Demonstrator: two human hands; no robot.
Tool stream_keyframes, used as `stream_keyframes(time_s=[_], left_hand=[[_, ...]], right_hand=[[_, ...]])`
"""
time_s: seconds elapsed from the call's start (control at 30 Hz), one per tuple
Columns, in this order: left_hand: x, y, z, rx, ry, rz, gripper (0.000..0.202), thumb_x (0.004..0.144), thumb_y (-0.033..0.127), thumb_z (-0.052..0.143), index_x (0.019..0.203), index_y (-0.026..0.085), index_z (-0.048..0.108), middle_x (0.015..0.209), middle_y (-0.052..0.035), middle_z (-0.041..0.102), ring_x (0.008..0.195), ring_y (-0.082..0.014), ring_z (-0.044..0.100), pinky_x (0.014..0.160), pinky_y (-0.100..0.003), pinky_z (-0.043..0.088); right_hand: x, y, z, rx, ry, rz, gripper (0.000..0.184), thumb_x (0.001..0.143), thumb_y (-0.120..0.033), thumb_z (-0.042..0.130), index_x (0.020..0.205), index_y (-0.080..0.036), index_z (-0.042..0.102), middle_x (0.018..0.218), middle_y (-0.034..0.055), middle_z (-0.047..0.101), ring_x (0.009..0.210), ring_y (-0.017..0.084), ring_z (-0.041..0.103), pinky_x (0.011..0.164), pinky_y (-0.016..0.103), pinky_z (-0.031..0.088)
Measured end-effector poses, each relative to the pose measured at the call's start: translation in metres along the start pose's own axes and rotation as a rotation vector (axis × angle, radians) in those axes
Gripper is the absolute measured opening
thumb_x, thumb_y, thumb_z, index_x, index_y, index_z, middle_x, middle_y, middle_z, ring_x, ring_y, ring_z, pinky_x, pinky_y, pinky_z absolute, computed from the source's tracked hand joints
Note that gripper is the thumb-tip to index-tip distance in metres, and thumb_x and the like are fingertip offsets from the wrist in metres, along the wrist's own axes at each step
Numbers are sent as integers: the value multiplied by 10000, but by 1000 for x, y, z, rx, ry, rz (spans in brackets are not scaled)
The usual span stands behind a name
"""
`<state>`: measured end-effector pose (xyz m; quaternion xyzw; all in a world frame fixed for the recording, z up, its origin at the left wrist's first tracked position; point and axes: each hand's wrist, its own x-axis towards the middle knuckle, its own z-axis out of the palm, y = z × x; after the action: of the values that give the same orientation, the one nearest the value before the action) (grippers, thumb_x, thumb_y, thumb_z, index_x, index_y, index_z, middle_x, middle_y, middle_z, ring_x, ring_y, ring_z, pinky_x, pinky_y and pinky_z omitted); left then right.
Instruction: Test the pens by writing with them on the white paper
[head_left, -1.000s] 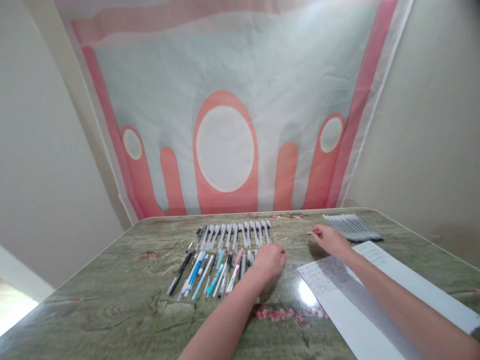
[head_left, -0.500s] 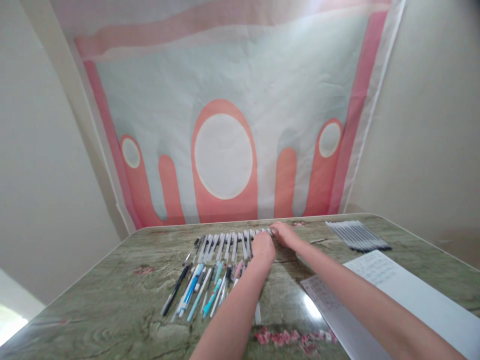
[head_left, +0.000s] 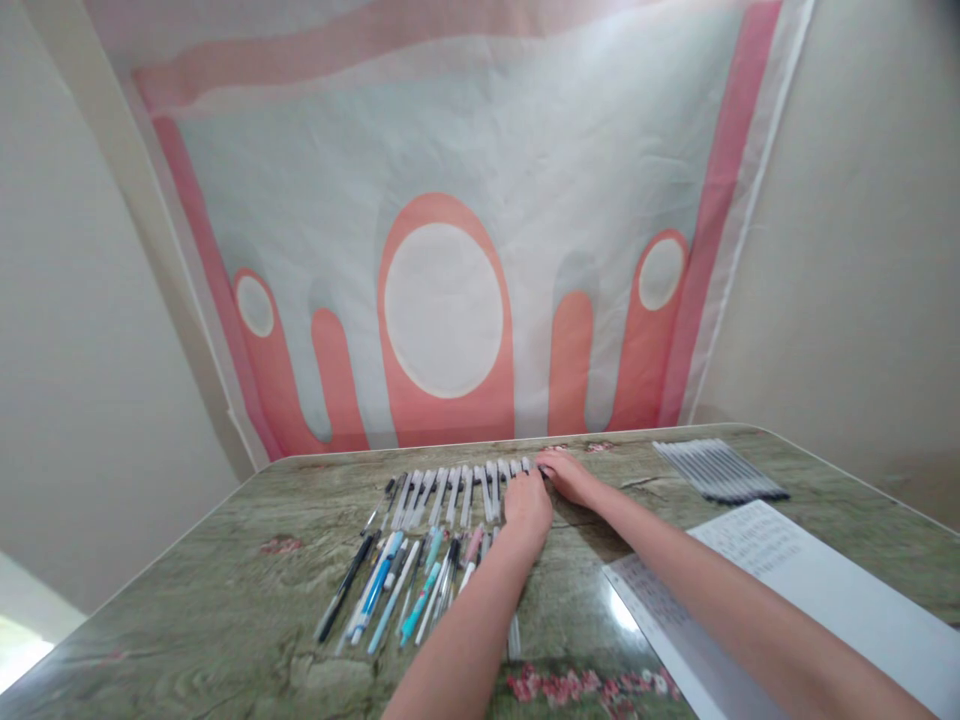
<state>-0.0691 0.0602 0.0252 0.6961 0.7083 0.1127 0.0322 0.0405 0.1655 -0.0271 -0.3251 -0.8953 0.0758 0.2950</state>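
Observation:
A row of white pens (head_left: 452, 493) with dark clips lies side by side near the table's far edge. At its right end my left hand (head_left: 529, 508) bends down over the pens, fingers curled; whatever it grips is hidden beneath it. White pen ends show just beyond its knuckles. My right hand (head_left: 568, 477) comes in from the right, its fingers closed at the far end of the last pen, close to the left hand. Nearer to me, partly behind my left forearm, lies a second group of mixed pens (head_left: 379, 590) in black, blue, teal and pink.
A set of slim grey pens or refills (head_left: 716, 470) lies together at the back right. Sheets of paper with writing (head_left: 810, 590) lie under and beside my right forearm. The table (head_left: 202, 610) has a wood-look top with pink flower prints; a patterned cloth (head_left: 450, 120) hangs behind it.
My hands stay at the right end of the white row with only slight finger movement. The view has shifted a little; the pens look unmoved.

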Motion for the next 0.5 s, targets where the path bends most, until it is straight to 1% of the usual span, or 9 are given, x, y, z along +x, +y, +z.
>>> stream_keyframes(time_s=[0.17, 0.3, 0.5], left_hand=[[-11, 3, -3, -24, -32, 3, 263, 801, 246, 451, 1032, 129, 499, 995, -144, 569, 933, -220, 559, 793, -324, 421], [-21, 8, -6, -45, -65, 9, 252, 788, 233, 464, 1014, 128, 500, 982, -141, 588, 931, -225, 570, 788, -322, 427], [-32, 17, -11, -50, -125, -62, 301, 768, 201, 466, 1052, 103, 481, 964, -157, 616, 910, -236, 592, 750, -310, 451]], right_hand=[[-17, -5, -9, 19, 21, -7, 250, 698, -41, 439, 834, -156, 614, 894, 80, 630, 880, 192, 543, 805, 328, 403], [-36, -11, -19, 37, 23, -27, 240, 733, -70, 428, 858, -169, 608, 898, 72, 627, 868, 185, 550, 791, 328, 417], [-59, -28, -31, 53, 33, -28, 173, 779, -151, 462, 876, -179, 603, 916, 72, 614, 884, 181, 546, 778, 321, 423]])
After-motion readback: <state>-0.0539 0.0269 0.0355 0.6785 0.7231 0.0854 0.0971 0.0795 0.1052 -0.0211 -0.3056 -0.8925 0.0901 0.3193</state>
